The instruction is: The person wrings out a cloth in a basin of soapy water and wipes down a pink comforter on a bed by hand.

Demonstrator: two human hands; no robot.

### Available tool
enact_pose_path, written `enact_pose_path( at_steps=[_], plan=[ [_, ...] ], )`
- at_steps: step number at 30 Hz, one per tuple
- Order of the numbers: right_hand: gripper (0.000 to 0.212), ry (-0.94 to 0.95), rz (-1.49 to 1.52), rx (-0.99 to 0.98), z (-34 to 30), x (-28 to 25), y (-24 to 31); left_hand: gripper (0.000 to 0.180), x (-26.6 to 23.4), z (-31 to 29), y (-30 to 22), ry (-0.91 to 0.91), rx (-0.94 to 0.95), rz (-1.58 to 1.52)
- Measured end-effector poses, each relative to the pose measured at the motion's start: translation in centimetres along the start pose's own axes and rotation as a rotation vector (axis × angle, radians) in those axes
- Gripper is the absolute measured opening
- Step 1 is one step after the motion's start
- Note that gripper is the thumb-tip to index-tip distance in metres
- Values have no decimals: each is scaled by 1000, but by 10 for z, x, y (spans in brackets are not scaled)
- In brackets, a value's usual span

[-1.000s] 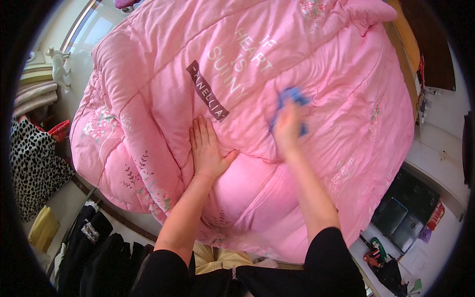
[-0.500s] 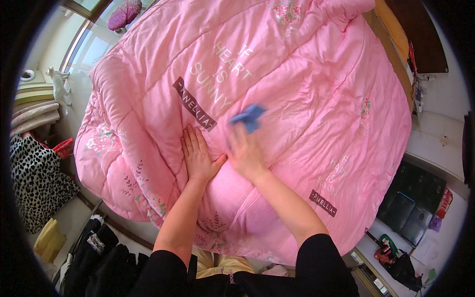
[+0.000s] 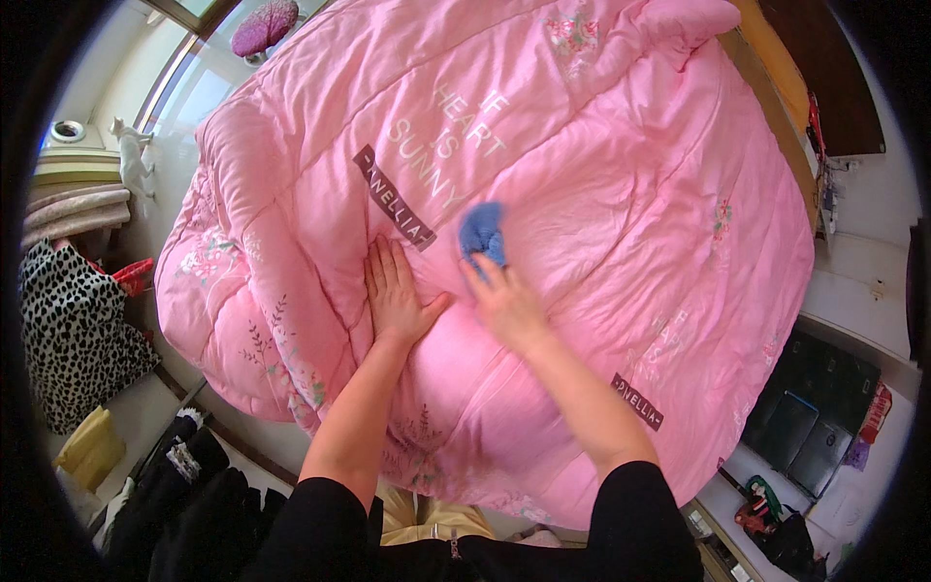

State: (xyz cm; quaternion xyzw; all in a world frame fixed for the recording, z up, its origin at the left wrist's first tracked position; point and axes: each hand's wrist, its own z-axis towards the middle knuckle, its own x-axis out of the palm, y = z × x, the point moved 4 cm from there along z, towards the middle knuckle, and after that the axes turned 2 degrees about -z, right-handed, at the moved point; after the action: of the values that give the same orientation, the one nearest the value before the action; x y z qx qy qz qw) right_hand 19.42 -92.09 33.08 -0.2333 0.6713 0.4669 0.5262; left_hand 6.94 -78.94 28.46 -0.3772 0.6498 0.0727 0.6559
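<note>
A large pink quilt (image 3: pixel 601 252) with flowers, pale lettering and dark brown printed bands spreads out in front of me. My left hand (image 3: pixel 396 291) lies flat on it with fingers stretched, just below one dark band. To its right, my right hand (image 3: pixel 509 308) grips a small blue cloth (image 3: pixel 482 231) against the quilt. The cloth sticks out beyond my fingertips, slightly blurred by motion. Wrinkles run across the fabric to the right of the cloth.
At the left are a black-and-white spotted fabric (image 3: pixel 78 330), a white animal figurine (image 3: pixel 133 155) and dark clothes (image 3: pixel 208 504). A purple ornamental tree (image 3: pixel 265 27) stands at the far left. Dark flat cases (image 3: pixel 815 407) and a small black bag (image 3: pixel 786 529) sit at the right.
My right hand has moved slightly right and toward me, and the blue cloth has swung from pointing right to pointing away. My left hand stays pressed on the quilt. The whole view has shifted slightly.
</note>
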Motion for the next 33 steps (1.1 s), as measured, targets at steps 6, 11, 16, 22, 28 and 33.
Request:
enact_pose_path(
  at_steps=[6, 11, 16, 22, 28, 33],
  plan=[
    [33, -239, -186, 734, -35, -90, -228, 119, 1, 7, -13, -23, 10, -49],
    [46, -214, 340, 412, -2, -40, -86, 118, 1, 7, -10, -19, -16, -25],
    [49, 134, -266, -29, -1, 30, -11, 118, 4, 9, -1, -15, -31, 13],
    [21, -203, -373, 608, -35, -86, -192, 119, 3, 6, -7, -41, 10, -83],
    [26, -56, 109, 277, -54, 11, -60, 121, 0, 5, -1, -50, -1, -39],
    [19, -100, 1060, 730, -110, -42, -140, 121, -3, 5, -6, 9, -9, 18]
  ],
)
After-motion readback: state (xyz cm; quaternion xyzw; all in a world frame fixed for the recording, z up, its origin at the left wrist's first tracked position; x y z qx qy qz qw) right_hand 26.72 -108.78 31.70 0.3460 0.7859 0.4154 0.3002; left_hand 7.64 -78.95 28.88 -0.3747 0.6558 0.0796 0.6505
